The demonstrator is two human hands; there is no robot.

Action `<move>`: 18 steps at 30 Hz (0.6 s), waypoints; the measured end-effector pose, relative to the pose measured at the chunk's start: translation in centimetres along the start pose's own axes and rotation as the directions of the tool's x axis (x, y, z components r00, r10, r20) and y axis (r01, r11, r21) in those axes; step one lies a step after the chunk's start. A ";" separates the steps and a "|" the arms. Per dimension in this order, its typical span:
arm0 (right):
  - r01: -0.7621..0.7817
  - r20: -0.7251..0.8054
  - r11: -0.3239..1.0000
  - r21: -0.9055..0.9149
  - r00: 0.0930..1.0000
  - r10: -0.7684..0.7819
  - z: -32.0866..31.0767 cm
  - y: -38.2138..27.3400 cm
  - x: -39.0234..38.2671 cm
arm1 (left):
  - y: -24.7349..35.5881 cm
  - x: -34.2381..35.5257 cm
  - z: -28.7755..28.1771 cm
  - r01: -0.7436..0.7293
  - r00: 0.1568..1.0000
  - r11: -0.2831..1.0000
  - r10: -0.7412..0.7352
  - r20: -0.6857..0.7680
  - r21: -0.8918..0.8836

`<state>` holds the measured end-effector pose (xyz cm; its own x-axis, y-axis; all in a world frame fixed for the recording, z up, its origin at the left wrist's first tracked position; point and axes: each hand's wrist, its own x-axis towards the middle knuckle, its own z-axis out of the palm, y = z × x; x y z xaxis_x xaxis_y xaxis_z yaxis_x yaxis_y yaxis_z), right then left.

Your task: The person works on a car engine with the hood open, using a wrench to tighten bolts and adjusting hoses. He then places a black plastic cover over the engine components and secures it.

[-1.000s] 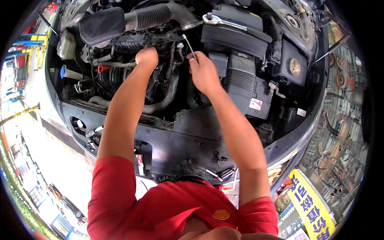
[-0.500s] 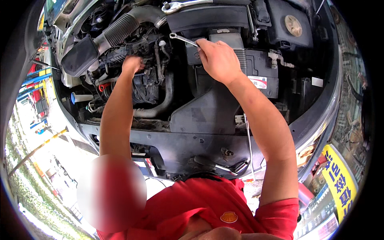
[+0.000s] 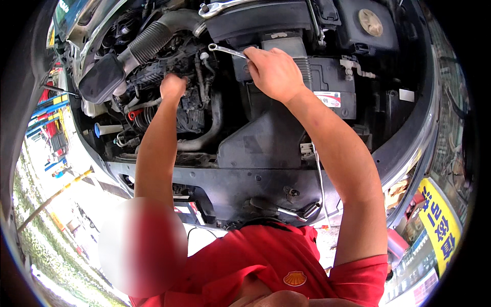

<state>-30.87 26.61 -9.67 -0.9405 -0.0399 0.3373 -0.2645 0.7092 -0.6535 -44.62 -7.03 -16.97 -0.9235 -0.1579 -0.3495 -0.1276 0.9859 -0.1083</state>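
Note:
My right hand [image 3: 276, 75] grips a combination wrench [image 3: 228, 50], its ring end pointing left over the engine bay. Below that hand lie the black air duct and the battery [image 3: 332, 82]. My left hand [image 3: 174, 87] is down on the dark engine [image 3: 192, 115], fingers curled inward among hoses and wiring. Whatever those fingers pinch or touch is hidden by the hand itself. Close by on the left runs a ribbed intake hose [image 3: 149, 45] with its black open end.
A chrome ratchet [image 3: 225, 7] rests on the black cover at the back. Another ratchet [image 3: 291, 212] with a black handle lies at the front edge, beside a thin metal rod [image 3: 320, 179]. A round-capped reservoir [image 3: 370, 22] is at the far right, a blue-capped filler neck [image 3: 105, 130] at left.
My left hand has shifted slightly right, its fingers now turned more out of sight. My right hand has moved a little left with the wrench. The whole view has shifted slightly.

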 end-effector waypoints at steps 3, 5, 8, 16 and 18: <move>0.018 0.000 1.000 -0.006 1.000 -0.018 0.2 0.3 -0.1 | -0.3 0.6 0.6 0.006 1.000 1.000 -0.006 0.011 -0.021; 0.028 0.001 1.000 -0.013 1.000 -0.028 0.3 0.4 -0.1 | -0.1 0.9 0.5 0.003 0.996 1.000 -0.002 0.090 -0.011; 0.027 -0.006 0.999 -0.021 1.000 -0.027 0.3 0.5 -0.2 | 0.7 0.6 0.5 -0.038 0.999 0.993 0.035 0.027 0.112; 0.013 -0.009 0.999 -0.038 1.000 -0.013 0.4 0.5 -0.1 | 0.9 0.7 0.3 -0.047 0.995 0.985 0.033 0.091 0.164; 0.006 0.012 0.999 -0.045 1.000 -0.006 0.1 0.3 -0.1 | 0.8 1.0 0.3 -0.047 0.990 0.985 0.024 0.139 0.165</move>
<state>-30.87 26.75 -9.91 -0.9416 -0.0525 0.3327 -0.2605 0.7396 -0.6206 -45.55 -6.46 -17.69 -0.8671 -0.1406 -0.4779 -0.0225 0.9694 -0.2443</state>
